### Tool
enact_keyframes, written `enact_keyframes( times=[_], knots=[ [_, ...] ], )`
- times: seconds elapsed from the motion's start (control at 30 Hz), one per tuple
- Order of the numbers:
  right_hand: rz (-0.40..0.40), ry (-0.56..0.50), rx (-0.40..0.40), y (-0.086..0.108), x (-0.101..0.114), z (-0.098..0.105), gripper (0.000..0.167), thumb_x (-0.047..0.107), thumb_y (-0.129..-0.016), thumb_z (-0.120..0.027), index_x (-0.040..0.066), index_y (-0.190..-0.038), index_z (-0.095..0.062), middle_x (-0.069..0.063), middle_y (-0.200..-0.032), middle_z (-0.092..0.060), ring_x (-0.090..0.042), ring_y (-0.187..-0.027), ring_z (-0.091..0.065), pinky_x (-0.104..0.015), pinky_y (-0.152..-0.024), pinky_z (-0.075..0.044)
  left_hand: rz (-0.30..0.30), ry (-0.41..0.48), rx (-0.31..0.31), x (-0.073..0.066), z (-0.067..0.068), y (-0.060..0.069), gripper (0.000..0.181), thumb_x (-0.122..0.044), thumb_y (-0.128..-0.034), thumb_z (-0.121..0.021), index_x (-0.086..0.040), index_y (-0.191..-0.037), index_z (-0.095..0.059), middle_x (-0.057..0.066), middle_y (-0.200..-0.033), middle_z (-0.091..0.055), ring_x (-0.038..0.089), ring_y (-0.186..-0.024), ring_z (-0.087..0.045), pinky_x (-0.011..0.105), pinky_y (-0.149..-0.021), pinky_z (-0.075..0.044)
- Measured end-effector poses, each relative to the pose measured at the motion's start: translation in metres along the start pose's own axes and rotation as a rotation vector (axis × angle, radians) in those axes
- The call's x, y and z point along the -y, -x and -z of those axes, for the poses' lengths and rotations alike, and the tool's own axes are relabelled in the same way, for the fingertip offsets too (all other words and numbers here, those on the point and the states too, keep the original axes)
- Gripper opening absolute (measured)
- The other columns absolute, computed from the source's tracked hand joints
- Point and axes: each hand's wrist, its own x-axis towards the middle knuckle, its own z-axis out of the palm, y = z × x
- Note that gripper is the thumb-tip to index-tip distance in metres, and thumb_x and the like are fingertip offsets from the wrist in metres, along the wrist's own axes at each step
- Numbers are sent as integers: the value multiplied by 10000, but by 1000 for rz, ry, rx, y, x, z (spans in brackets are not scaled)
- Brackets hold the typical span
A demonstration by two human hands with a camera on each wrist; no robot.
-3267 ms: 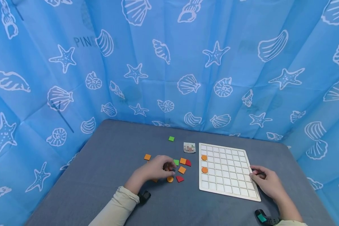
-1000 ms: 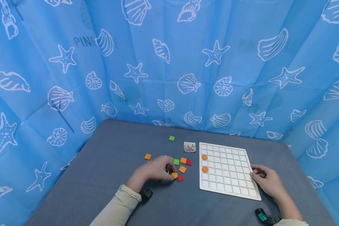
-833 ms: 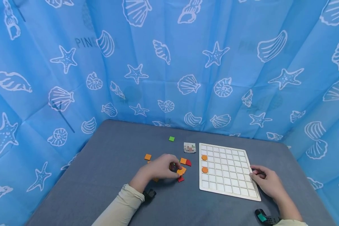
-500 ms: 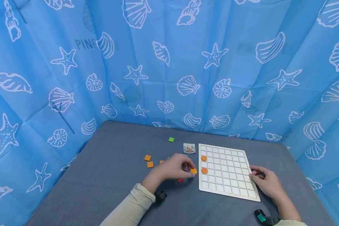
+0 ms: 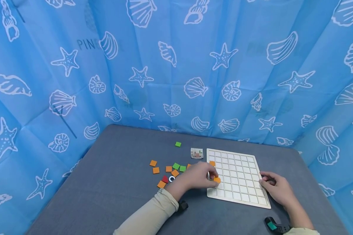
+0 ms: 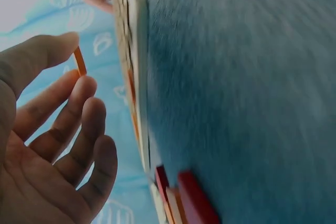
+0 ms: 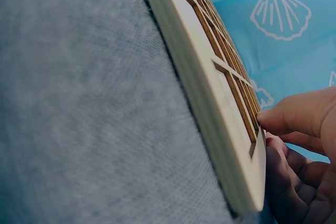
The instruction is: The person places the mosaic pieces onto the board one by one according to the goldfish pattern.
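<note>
Left hand [image 5: 199, 175] pinching disc [image 5: 217, 180] — orange, round, thin

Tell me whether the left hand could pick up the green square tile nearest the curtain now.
Probably not yet: the left hand pinches a round orange tile, though nothing covers that green square tile.

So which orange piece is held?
The orange disc pinched in the left hand, over the board; the other visible orange pieces lie on the table or board.

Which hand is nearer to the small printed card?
Left: the left hand is on the near side of the card, pinching an orange disc; the right hand is farther off, at the right edge of the white board.
</note>
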Motion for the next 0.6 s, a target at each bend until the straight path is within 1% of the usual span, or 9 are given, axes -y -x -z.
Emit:
enact_keyframes(
  times=[0.13,0.23,0.47,0.6],
  knots=[
    [-3,2,5,0,0,0,492,172,-1045,-641,-110,-1439,-556,-158,-1121,-651,-145,-847,-536,-249,-666,-441,-14,-99,-1,-4,-9,-8,202,-304,-952,-800,-191,-1119,-797,-144,-888,-651,-26,-747,-548,131,-684,-464],
    [-11,-1,12,0,0,0,498,179,-1047,-640,-109,-1443,-552,-156,-1120,-650,-149,-847,-534,-255,-667,-438,-10,-154,7,-6,-14,-12,196,-316,-944,-804,-212,-1111,-802,-145,-895,-661,-43,-755,-549,126,-677,-457],
    [-16,-4,11,0,0,0,504,185,-1048,-640,-109,-1447,-549,-160,-1128,-651,-151,-854,-540,-255,-671,-441,40,-176,37,-9,-19,-17,174,-299,-932,-823,-215,-1083,-804,-140,-874,-652,-26,-755,-546,147,-664,-453],
    [-11,-1,2,0,0,0,502,181,-1046,-640,-112,-1444,-550,-163,-1126,-651,-149,-854,-540,-251,-671,-440,56,-187,38,-8,-21,-19,170,-303,-926,-831,-220,-1071,-800,-148,-868,-640,-25,-752,-543,149,-658,-451]
  ],
)
